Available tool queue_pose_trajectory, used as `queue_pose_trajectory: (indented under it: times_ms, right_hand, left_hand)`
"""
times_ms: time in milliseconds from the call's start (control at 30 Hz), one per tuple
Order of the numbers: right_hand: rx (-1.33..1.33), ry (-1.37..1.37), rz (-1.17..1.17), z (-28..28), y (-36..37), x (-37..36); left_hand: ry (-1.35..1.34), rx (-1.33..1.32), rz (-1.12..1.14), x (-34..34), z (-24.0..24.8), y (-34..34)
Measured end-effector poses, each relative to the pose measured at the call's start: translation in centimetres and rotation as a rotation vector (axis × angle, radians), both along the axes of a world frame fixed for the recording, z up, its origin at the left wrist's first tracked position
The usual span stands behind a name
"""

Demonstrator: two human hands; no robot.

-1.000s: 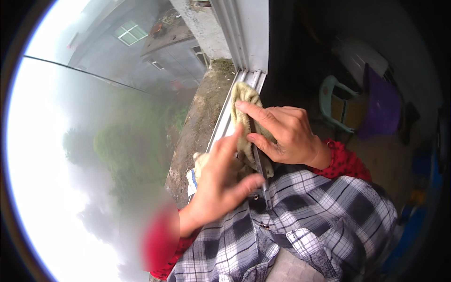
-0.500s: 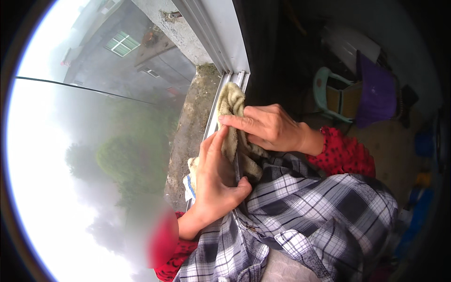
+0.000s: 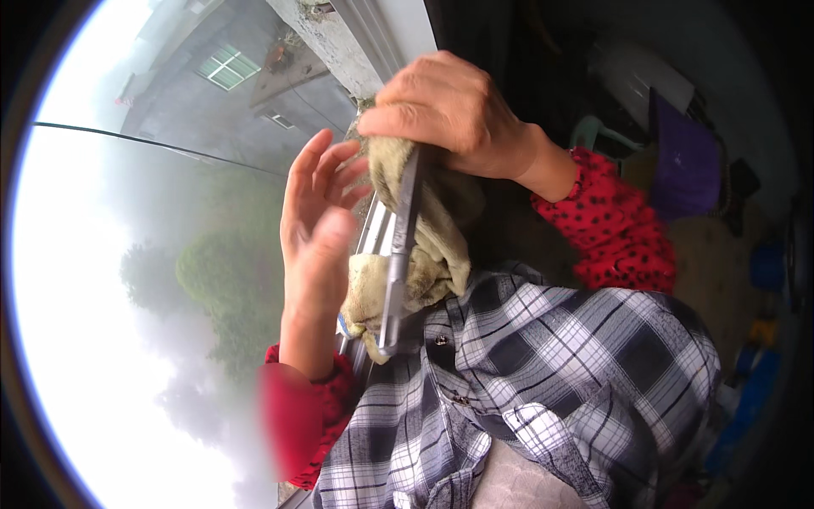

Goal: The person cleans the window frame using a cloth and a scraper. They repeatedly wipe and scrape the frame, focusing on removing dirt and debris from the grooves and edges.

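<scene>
My right hand [image 3: 458,110] is raised over the window sill, its fingers closed round the upper end of a slim grey metal bar and the cloth bunched against it. The cloth [image 3: 441,233] is a dingy yellowish, towel-like rag that hangs down and gathers near the bar's lower end. The metal bar [image 3: 397,263] slants down toward my shirt; its top is hidden in my grip. My left hand [image 3: 314,225] is open to the left of the rag, fingers spread and slightly blurred, apparently holding nothing.
White window tracks [image 3: 377,225] run beneath the rag, below a pale window frame [image 3: 411,30]. Outside on the left are a misty drop, trees [image 3: 220,271], a grey building [image 3: 186,64] and a cable [image 3: 153,137]. A green chair [image 3: 589,131] and purple cloth [image 3: 687,157] are at right.
My right hand has moved up and away from me, lifting rag and bar. My left hand has come off the rag, moved left and spread its fingers.
</scene>
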State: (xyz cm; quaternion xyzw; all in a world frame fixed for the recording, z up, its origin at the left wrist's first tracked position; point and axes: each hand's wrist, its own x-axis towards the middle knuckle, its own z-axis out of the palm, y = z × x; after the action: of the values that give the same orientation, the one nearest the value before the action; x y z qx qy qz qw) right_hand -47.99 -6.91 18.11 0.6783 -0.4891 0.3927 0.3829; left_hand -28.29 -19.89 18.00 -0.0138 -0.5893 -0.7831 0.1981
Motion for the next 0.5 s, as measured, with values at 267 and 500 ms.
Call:
queue_pose_trajectory:
  times_ms: [267, 500]
  right_hand:
    - [-0.219, -0.177, -0.148, 0.5, -2.8, 2.1]
    - [0.063, -0.453, -0.259, -5.4, -1.7, 4.1]
  left_hand:
    - [-0.068, 0.573, -0.358, 1.3, -1.9, -1.1]
    - [-0.293, -0.177, 0.023, 5.4, 3.8, 1.7]
